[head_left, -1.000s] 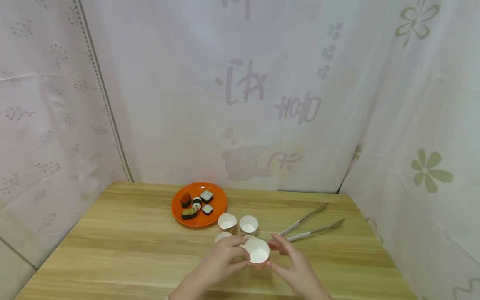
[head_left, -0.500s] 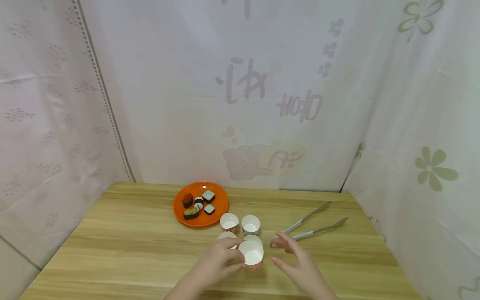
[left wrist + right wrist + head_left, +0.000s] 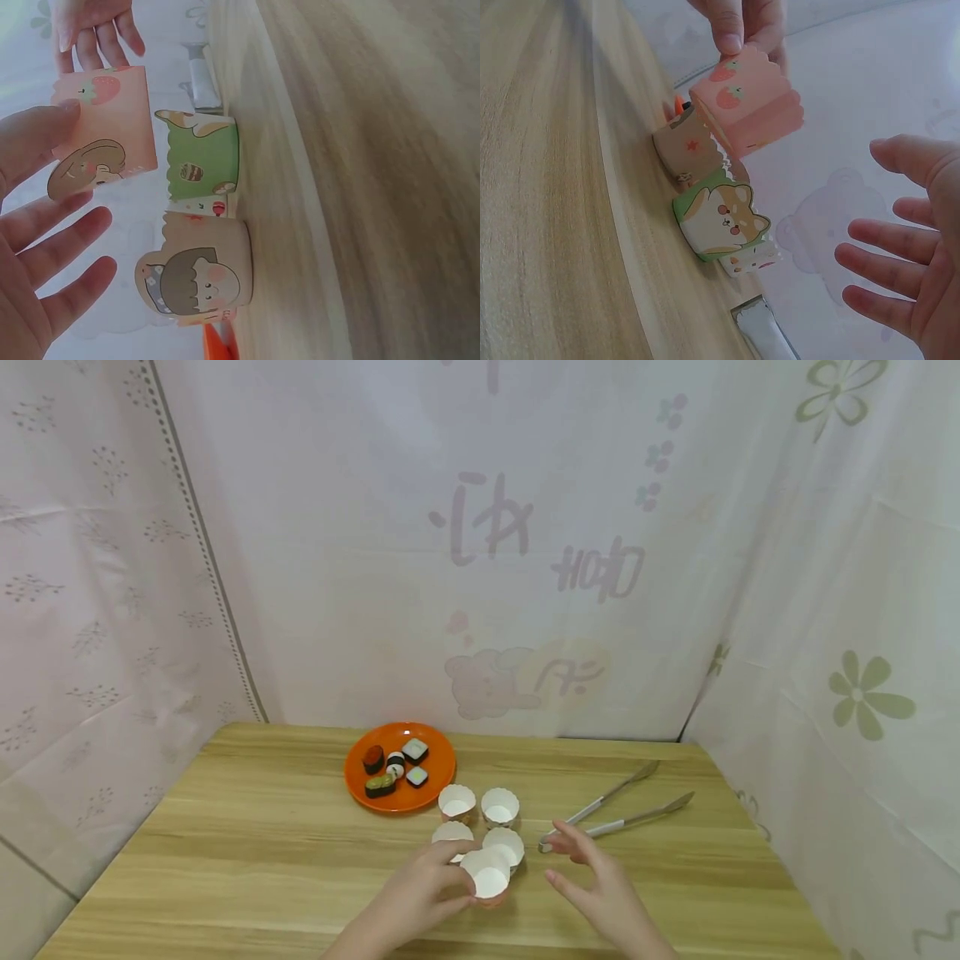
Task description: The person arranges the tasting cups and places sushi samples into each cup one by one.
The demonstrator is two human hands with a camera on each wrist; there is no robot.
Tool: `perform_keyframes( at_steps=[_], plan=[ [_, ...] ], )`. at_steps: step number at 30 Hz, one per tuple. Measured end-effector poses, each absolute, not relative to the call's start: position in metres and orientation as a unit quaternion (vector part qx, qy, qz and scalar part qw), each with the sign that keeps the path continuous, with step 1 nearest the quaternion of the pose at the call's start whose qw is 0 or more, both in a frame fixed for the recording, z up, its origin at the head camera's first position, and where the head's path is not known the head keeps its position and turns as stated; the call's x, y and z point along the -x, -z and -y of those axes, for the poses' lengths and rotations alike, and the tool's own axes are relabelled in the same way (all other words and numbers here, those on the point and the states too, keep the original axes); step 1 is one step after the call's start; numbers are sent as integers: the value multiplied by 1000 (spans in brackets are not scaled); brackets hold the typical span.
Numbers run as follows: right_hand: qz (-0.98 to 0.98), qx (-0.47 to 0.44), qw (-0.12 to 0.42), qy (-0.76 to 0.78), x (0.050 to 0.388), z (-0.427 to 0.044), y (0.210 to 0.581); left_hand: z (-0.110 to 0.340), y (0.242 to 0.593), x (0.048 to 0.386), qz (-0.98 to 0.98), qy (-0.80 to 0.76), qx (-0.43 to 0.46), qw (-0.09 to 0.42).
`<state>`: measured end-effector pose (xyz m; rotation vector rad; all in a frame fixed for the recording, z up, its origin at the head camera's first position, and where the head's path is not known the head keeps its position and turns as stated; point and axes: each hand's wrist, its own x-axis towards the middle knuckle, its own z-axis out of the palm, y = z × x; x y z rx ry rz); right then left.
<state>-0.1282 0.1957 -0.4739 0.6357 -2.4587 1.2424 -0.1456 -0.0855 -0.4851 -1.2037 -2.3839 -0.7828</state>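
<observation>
A pink paper cup with strawberries [image 3: 489,878] [image 3: 112,112] [image 3: 750,101] is pinched at its side by the left hand [image 3: 420,893] [image 3: 45,225] [image 3: 742,22], raised above the table in both wrist views. Behind it stand a green cup with a dog picture [image 3: 504,846] [image 3: 202,157] [image 3: 720,221] and a brown cup with a girl's face [image 3: 452,833] [image 3: 202,277] [image 3: 686,150]. The right hand [image 3: 603,889] [image 3: 97,30] [image 3: 907,240] hovers to the right of the cups, fingers spread, touching nothing.
Two more white-lined cups [image 3: 457,803], [image 3: 500,808] stand farther back. An orange plate [image 3: 360,793] holds several sushi pieces [image 3: 380,786] at the table's back. Metal tongs with pale handles [image 3: 603,828] lie on the right. Patterned curtains [image 3: 375,568] surround the wooden table [image 3: 262,843].
The right hand has come off the pink cup and moved slightly right. The left hand has carried that cup left and a little nearer, so more of the green cup shows.
</observation>
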Motion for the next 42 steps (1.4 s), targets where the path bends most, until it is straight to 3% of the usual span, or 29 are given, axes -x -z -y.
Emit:
perform_keyframes(
  at_steps=[14,30,42],
  plan=[
    [864,-199,159,-434,128,-198,473,97,488,140,834,254,444,205],
    [868,-182,166,-430,134,-203,479,110,500,133,859,243,420,162],
    [878,-128,148,-437,136,-206,478,115,505,132,857,233,426,174]
  ],
)
